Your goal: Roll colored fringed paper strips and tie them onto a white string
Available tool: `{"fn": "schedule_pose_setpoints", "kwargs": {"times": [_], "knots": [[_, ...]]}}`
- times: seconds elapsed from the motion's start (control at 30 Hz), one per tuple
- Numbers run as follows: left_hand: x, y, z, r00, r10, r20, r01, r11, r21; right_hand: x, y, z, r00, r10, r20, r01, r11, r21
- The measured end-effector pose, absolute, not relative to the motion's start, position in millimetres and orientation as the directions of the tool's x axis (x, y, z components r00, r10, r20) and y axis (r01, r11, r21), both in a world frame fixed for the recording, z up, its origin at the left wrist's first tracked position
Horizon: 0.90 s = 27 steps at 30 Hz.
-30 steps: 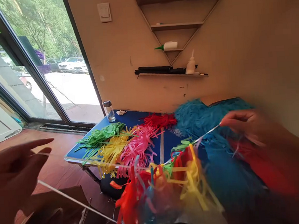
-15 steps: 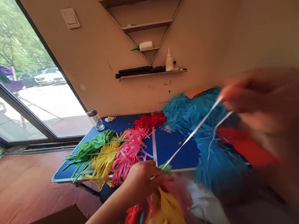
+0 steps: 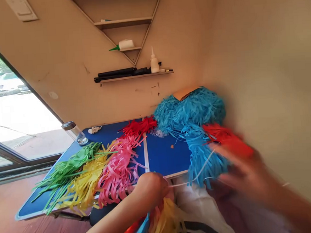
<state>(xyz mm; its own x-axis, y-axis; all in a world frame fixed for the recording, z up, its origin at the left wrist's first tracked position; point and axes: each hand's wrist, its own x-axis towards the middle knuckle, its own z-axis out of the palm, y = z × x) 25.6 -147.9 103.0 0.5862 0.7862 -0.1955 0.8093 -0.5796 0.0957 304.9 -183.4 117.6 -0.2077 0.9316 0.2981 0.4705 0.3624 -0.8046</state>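
Observation:
My left hand (image 3: pixel 153 186) is closed around the top of a multi-coloured paper tassel (image 3: pixel 166 220), whose yellow, red and blue strips hang below the fist over my lap. A thin white string (image 3: pixel 199 173) runs from that fist to the right and curves up close to my right index fingertip. My right hand (image 3: pixel 246 172) is blurred, with its index finger and thumb spread apart, in front of the blue fringed paper (image 3: pixel 208 159) and a red bundle (image 3: pixel 228 138). Whether the string touches its fingertip I cannot tell.
On the blue table (image 3: pixel 169 158) lie green (image 3: pixel 71 165), yellow (image 3: pixel 88 179) and pink (image 3: pixel 118 165) paper fringes. A glass jar (image 3: pixel 75 132) stands at the back left. A big blue fringe pile (image 3: pixel 192 108) is against the wall. Glue bottles (image 3: pixel 154 63) sit on shelves above.
My right hand has dropped from high up, its fingers now spread. The string, taut before, now hangs slack. The view has shifted right. My left hand keeps its grip on the tassel.

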Motion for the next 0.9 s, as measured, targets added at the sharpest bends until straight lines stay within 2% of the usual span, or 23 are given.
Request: {"fn": "schedule_pose_setpoints", "kwargs": {"times": [0.07,0.17,0.33,0.4,0.57,0.67,0.73,0.9], "knots": [[42,-145,113,0.597,0.775,-0.207,0.8,-0.596,0.07,270,-180,88,-0.41,0.885,0.219,0.411,0.394,-0.822],[47,-143,126,0.599,0.772,-0.213,0.797,-0.599,0.07,224,-163,58,-0.465,0.868,0.174,0.332,0.353,-0.875],[10,-138,136,0.478,0.865,-0.154,0.839,-0.398,0.372,243,-142,56,-0.363,0.927,0.099,0.285,0.211,-0.935],[-5,-133,137,0.457,0.878,-0.139,0.836,-0.371,0.404,264,-140,62,-0.325,0.943,0.067,0.277,0.163,-0.947],[-16,-117,141,0.467,0.876,-0.117,0.798,-0.362,0.481,281,-140,73,-0.289,0.925,0.247,0.395,0.35,-0.849],[-13,-112,151,0.453,0.89,-0.043,0.788,-0.378,0.486,279,-138,78,-0.263,0.936,0.232,0.336,0.315,-0.888],[-9,-111,158,0.46,0.888,0.008,0.785,-0.411,0.464,276,-136,79,-0.24,0.946,0.218,0.369,0.296,-0.881],[-2,-110,170,0.479,0.875,0.068,0.738,-0.444,0.509,273,-129,78,-0.25,0.901,0.355,0.562,0.434,-0.704]]}}
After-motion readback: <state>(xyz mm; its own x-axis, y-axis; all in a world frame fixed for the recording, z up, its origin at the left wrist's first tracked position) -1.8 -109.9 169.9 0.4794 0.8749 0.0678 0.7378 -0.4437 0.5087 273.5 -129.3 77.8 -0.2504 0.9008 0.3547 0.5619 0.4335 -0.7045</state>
